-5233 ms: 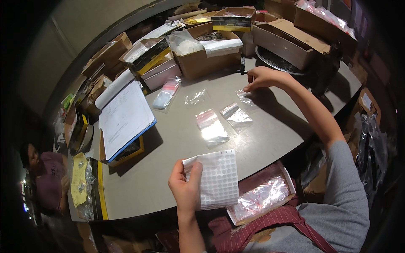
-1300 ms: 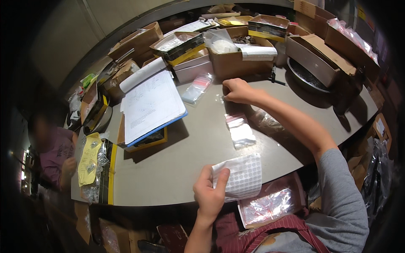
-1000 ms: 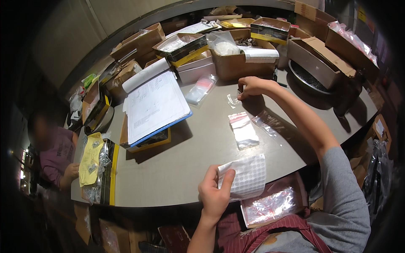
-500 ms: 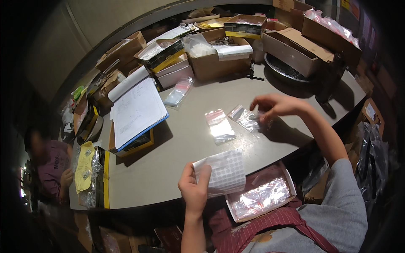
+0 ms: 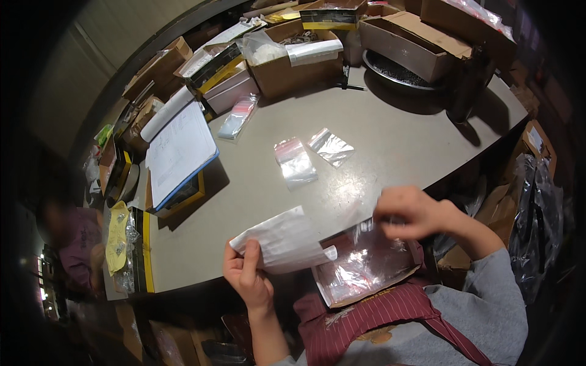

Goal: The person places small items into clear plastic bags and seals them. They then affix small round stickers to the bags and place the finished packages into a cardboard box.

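A: Your left hand is just left of the tray, pinching the sheet, thumb on top and fingers beneath. The sheet shows a plain white face, and its curled corner reaches the tray's edge.

B: And your right hand is over the tray's far right part, fingers bent. It's blurred; clear plastic shows beside it, but I can't tell whether you're holding that.

A: Inside the tray lie loose bags, shiny, with red lines among them.

B: Beyond the tray, on the table, you have a stack of bags with pinkish tops, and a single bag just to its right, lying flat.

A: How far along are you?

B: Partway, I'd judge. The tray holds plenty, while the stack and single bag lie outside it and the sheet is in your grip. I can't tell how many bags are finished, or how much of the sheet is used.

A: Farther out?

B: Well left of the tray, the clipboard; between them but farther back, a pack of bags. Far beyond the tray, a pen.
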Demonstrator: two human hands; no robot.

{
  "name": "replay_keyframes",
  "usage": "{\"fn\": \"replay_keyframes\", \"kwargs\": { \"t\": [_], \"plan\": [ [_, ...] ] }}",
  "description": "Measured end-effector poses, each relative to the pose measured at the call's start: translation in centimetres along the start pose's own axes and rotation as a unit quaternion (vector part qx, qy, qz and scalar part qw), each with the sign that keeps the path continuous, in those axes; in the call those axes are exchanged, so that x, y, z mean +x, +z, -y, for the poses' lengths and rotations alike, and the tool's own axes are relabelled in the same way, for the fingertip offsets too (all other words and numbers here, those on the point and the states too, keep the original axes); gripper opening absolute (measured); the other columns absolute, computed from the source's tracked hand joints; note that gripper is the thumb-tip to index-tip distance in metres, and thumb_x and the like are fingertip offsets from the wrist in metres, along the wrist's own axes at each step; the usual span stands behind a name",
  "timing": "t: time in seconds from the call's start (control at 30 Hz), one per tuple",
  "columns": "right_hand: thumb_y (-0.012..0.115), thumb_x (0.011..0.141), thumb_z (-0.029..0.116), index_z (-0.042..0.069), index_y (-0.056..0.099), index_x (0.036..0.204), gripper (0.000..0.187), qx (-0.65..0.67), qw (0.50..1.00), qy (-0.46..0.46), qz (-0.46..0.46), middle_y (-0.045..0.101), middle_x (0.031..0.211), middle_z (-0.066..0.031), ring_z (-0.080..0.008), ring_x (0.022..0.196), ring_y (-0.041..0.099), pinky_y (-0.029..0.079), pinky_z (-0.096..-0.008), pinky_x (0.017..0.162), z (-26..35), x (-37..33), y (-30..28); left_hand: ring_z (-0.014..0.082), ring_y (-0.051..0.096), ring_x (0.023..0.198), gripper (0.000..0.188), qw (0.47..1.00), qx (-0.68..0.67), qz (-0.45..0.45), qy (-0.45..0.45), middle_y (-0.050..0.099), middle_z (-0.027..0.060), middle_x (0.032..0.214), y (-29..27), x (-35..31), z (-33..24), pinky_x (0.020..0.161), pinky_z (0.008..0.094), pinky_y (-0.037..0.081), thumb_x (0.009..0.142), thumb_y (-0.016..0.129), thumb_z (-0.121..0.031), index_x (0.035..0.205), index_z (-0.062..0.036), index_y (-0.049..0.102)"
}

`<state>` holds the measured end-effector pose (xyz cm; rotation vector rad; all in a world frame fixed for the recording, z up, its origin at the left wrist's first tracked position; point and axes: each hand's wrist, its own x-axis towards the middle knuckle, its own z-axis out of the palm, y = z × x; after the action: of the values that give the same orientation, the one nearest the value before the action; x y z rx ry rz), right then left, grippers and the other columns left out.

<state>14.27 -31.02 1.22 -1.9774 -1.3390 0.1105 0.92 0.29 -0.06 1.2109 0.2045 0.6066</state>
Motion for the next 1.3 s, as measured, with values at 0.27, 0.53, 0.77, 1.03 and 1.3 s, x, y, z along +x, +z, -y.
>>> {"fn": "replay_keyframes", "kwargs": {
  "t": [0.27,0.53,0.77,1.03,1.3],
  "plan": [
    [0.065,0.095,0.048,0.008,0.071,0.085,0.042,0.024,0.999,0.039,-0.014,0.063,0.067,-0.0118,-0.0303,0.064,0.063,0.048,-0.04,0.059,-0.3,4.8,-2.0,0.0097,0.06,0.087,0.015,0.996,0.079,0.043,-0.006,0.068,0.0034,0.096,0.4,-0.9,-0.5,0.083,0.0233,0.045,0.096,0.067,-0.011,0.107,0.0005,0.066],
    [0.078,0.082,0.042,0.004,0.07,0.096,0.041,-0.218,0.975,-0.047,-0.012,0.068,0.085,-0.0142,-0.0292,0.081,0.065,0.05,-0.0395,0.072,-13.9,16.4,-2.9,0.0076,0.058,0.084,0.017,0.993,0.093,0.072,-0.02,0.067,0.0018,0.094,2.3,-0.9,-0.4,0.079,0.0222,0.044,0.096,0.068,-0.013,0.107,0.0007,0.066],
    [0.078,0.076,0.013,0.0,0.067,0.091,0.022,0.175,0.958,0.182,0.132,0.067,0.082,-0.0076,-0.0165,0.076,0.063,0.049,-0.0306,0.068,-8.3,15.6,-5.2,0.0075,0.059,0.083,0.018,0.996,0.079,0.035,-0.038,0.068,0.002,0.092,0.5,-1.2,-1.0,0.078,0.0223,0.044,0.095,0.071,-0.014,0.104,0.0005,0.066],
    [0.067,0.097,0.043,0.0,0.072,0.079,0.047,0.123,0.966,0.227,-0.022,0.054,0.054,-0.001,-0.0139,0.049,0.051,0.043,-0.0317,0.05,-8.3,14.1,-2.5,0.0074,0.061,0.086,0.013,0.989,0.062,0.11,-0.075,0.068,0.002,0.095,1.1,-0.8,-0.4,0.076,0.0227,0.048,0.098,0.069,-0.008,0.105,0.0016,0.064],
    [0.057,0.104,0.039,0.002,0.072,0.11,0.04,0.225,0.939,0.262,0.011,0.059,0.078,-0.0018,-0.0116,0.071,0.055,0.046,-0.0277,0.066,-10.8,13.4,-4.1,0.0089,0.062,0.087,0.019,0.986,0.092,0.117,-0.074,0.069,0.004,0.098,2.3,-0.7,-0.1,0.08,0.0241,0.049,0.097,0.07,-0.012,0.109,0.0015,0.064]
  ]
}}
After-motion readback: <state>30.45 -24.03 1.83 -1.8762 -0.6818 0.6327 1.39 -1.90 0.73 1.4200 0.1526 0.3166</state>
